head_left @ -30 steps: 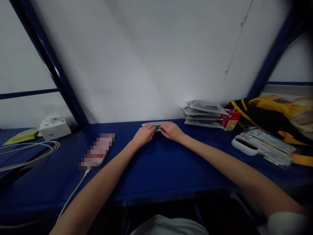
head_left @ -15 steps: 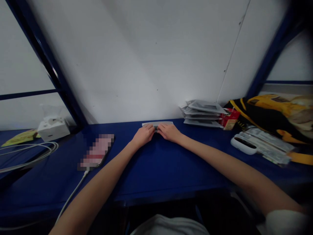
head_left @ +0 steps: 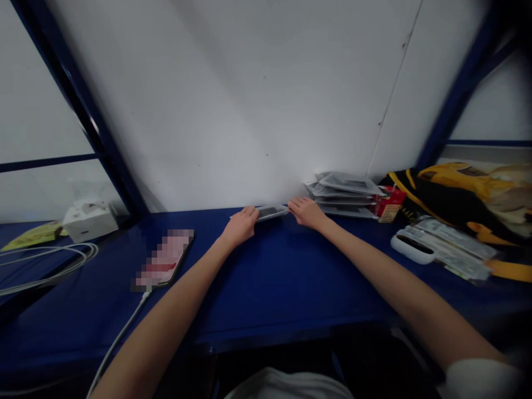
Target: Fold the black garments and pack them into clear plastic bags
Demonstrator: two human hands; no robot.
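A flat grey pouch [head_left: 271, 211] lies at the back of the blue table [head_left: 266, 277], against the white wall. My left hand [head_left: 241, 225] rests on the table with its fingertips touching the pouch's left end. My right hand [head_left: 305, 211] grips the pouch's right end and tilts it slightly upward. Right of my right hand stands a stack of similar grey pouches [head_left: 347, 191].
A phone [head_left: 165, 259] with a white cable lies at left. A tissue box [head_left: 89, 219] and coiled white cables [head_left: 50, 260] sit further left. A red packet [head_left: 388, 203], a white device [head_left: 411, 247] with packets and a yellow-black bag [head_left: 469, 197] fill the right.
My hands were together on the middle of the pouch; they have moved apart to its two ends, the right hand going right toward the stack. The pouch's right end has lifted a little.
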